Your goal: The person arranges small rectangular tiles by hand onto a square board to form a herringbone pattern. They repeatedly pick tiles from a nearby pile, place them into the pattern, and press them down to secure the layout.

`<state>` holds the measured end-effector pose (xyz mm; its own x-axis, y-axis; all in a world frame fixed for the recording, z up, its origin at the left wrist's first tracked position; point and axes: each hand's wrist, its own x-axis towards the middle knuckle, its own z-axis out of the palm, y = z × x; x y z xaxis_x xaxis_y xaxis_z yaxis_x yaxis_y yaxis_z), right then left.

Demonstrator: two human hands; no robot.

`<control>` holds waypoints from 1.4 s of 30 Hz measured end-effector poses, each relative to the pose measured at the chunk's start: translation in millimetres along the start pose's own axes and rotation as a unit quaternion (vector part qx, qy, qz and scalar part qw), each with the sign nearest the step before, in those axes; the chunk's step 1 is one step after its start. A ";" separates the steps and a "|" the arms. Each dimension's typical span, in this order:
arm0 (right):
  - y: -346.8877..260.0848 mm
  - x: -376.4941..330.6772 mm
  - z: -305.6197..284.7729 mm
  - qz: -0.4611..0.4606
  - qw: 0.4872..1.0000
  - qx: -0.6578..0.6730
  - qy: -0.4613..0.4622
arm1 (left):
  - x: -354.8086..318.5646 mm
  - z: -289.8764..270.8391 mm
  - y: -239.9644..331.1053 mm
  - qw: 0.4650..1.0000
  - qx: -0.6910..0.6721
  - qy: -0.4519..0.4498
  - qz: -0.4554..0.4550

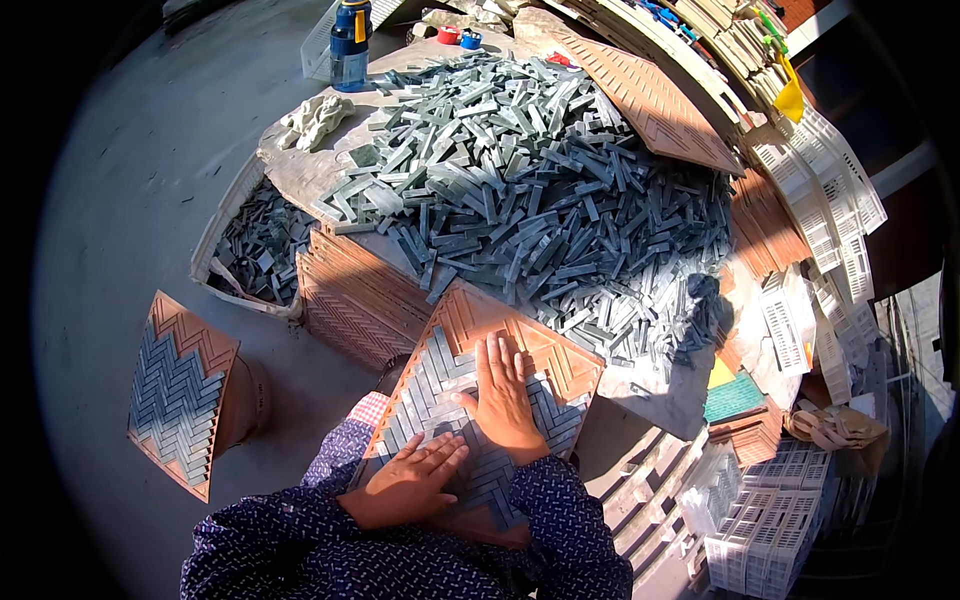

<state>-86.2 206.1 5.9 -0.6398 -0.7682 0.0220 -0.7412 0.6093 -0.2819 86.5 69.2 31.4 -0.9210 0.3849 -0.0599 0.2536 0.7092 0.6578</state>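
A square brown mould tray (548, 352) with a herringbone pattern lies in front of me, partly filled with grey-green tile strips (430, 395). My right hand (503, 400) lies flat, fingers together, on the laid strips near the tray's middle. My left hand (410, 480) rests flat on the strips at the tray's near left part, fingers spread and pointing right. Neither hand holds anything. Behind the tray a large heap of loose grey-green strips (540, 190) covers the worktable.
A second partly filled mould tray (180, 390) sits on a stand at left. Stacked empty brown trays (350, 295) and a box of strips (255, 245) lie beside it. A blue bottle (350, 45) stands at the back. White plastic grids (800, 190) pile up at right.
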 end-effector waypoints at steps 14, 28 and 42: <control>-15.9 -7.9 12.4 -0.014 0.999 -0.034 -0.019 | -2.4 -0.4 4.4 0.994 -0.075 0.068 0.048; 11.8 27.4 -16.9 0.115 0.978 0.108 0.137 | -17.4 -10.9 1.2 0.992 -0.086 0.092 0.030; 21.0 25.8 3.8 0.172 0.928 0.296 0.145 | -13.7 -8.2 -12.1 0.987 -0.133 0.081 0.030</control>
<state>-117.5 198.3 -3.0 -0.9096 -0.4103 0.0661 -0.2959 0.5277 -0.7962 93.7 50.5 30.4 -0.9473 0.3067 0.0927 0.2432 0.4996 0.8314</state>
